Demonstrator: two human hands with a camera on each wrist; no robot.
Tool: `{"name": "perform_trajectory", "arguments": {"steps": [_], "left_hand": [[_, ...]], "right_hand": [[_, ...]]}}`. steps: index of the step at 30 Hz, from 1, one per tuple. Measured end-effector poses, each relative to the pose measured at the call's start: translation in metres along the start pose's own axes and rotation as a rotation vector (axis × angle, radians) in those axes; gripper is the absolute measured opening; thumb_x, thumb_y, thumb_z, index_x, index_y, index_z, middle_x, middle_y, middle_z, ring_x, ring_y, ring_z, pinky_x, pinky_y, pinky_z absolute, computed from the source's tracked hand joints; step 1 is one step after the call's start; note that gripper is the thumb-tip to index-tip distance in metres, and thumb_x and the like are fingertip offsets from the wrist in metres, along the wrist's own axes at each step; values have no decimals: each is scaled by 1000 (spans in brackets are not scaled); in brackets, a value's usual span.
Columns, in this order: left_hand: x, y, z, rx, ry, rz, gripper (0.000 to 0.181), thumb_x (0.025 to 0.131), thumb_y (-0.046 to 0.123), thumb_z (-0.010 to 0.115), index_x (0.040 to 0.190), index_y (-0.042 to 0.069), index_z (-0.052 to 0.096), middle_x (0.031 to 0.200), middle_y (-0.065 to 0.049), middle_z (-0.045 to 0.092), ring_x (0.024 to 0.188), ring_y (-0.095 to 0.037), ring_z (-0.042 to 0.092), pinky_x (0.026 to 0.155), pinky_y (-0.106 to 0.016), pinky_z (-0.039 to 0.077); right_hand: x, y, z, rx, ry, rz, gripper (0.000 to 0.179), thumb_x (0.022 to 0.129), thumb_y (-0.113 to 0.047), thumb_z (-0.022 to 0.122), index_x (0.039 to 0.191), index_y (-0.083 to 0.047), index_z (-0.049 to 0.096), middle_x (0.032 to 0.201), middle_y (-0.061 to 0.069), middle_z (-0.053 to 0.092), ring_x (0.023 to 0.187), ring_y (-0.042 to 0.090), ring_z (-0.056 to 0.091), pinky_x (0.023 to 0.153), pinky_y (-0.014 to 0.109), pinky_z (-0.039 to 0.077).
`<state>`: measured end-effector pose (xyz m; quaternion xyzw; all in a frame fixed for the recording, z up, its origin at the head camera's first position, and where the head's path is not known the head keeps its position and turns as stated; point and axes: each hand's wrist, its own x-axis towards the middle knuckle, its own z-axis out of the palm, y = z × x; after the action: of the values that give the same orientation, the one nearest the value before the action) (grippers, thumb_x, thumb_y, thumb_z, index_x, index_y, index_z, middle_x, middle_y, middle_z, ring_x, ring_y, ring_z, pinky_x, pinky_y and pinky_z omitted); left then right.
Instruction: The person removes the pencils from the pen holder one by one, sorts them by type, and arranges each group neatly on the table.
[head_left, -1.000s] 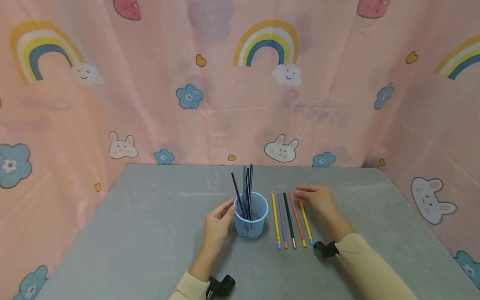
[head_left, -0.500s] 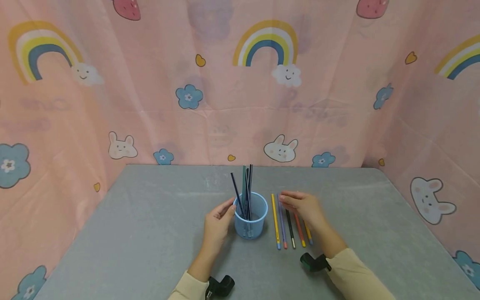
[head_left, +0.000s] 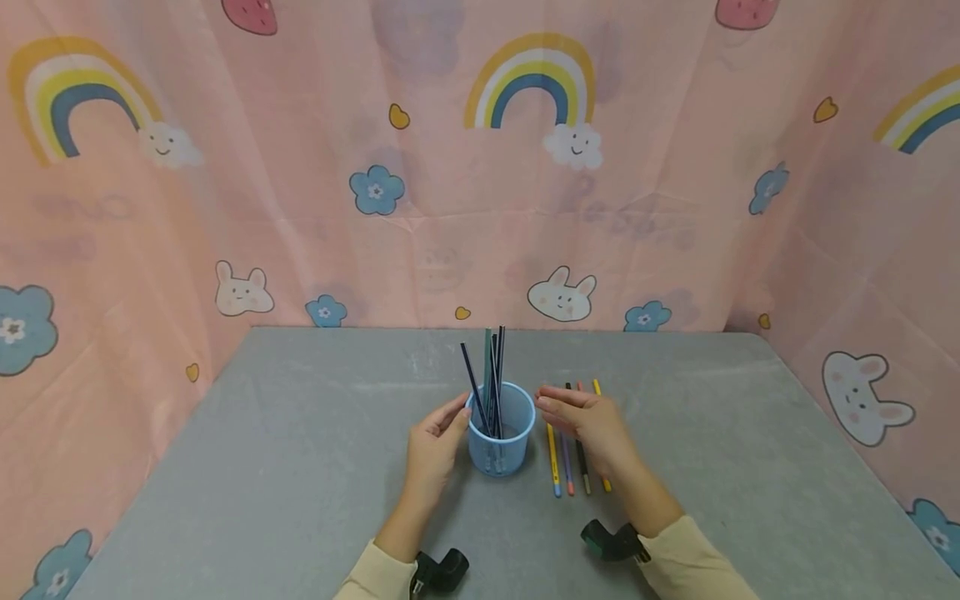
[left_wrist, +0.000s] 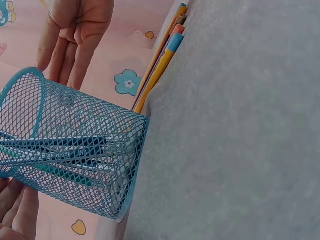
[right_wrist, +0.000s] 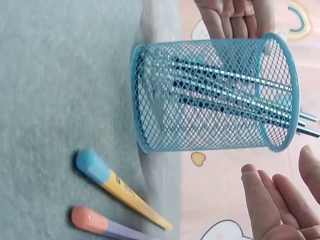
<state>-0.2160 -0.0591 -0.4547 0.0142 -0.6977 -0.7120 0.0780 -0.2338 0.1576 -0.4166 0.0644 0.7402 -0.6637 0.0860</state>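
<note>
Setting: small staged recording booth, not a lived-in room. Pink cloth backdrop (head_left: 420,217) printed with rainbows, bunnies and flowers encloses a grey desk (head_left: 300,467) on three sides. Desk carries only a mesh pencil cup (head_left: 501,437) and loose pencils (head_left: 566,467).

Blue mesh cup (head_left: 501,440) stands upright, holding perhaps 4 dark pencils (head_left: 489,375).

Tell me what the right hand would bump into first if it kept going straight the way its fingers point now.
Most likely the blue mesh cup. The right hand is open, fingers aimed left at the cup's rim, with a small gap between them. The left hand touches the cup's far side. Depth is hard to judge.
</note>
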Motion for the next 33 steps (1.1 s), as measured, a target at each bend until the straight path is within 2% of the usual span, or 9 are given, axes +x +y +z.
{"name": "perform_trajectory", "arguments": {"steps": [3,8,14,19,23,30,33], "left_hand": [[1,0,0,-4,-4,1,31,97,14,63,124,-1,67,126,-17,69,121,-28,64,101,-31,53],[1,0,0,5,-6,10,31,97,13,63,124,-1,66,127,-17,68,121,-29,64,101,-32,54],[0,0,3,-7,-22,12,31,98,13,63,125,-1,66,127,-17,68,122,-29,64,101,-31,53],[-1,0,3,-19,-9,1,31,97,12,63,125,-1,66,127,-17,68,121,-28,64,100,-28,53],[-1,0,3,-8,-7,-5,30,97,13,63,125,0,67,127,-16,69,121,-27,64,100,-30,53],[-1,3,4,12,-2,-4,31,97,15,64,124,1,67,127,-16,69,121,-27,64,102,-36,53],[-1,6,2,27,15,-13,30,96,14,65,123,0,68,125,-16,69,119,-28,64,100,-34,54]], "right_hand": [[-2,0,1,12,-15,-4,47,94,-25,70,132,0,62,136,14,63,112,15,69,94,28,56],[-7,0,5,23,-43,-14,46,95,-23,68,133,0,61,139,17,60,114,18,69,96,32,55],[-15,2,10,-6,-4,-17,44,95,-23,69,133,-2,62,134,16,64,111,20,70,94,30,56],[-15,6,14,41,21,-20,41,94,-18,70,131,-1,63,130,16,66,107,18,72,89,26,58],[-13,9,14,62,32,-29,39,93,-15,70,129,0,64,127,17,67,103,17,73,85,25,59],[-12,9,15,41,41,-41,39,93,-17,70,128,-1,65,127,16,68,103,17,73,86,26,59],[-12,11,17,34,33,-43,39,93,-17,70,128,0,65,127,17,68,106,19,72,88,28,58]]}}
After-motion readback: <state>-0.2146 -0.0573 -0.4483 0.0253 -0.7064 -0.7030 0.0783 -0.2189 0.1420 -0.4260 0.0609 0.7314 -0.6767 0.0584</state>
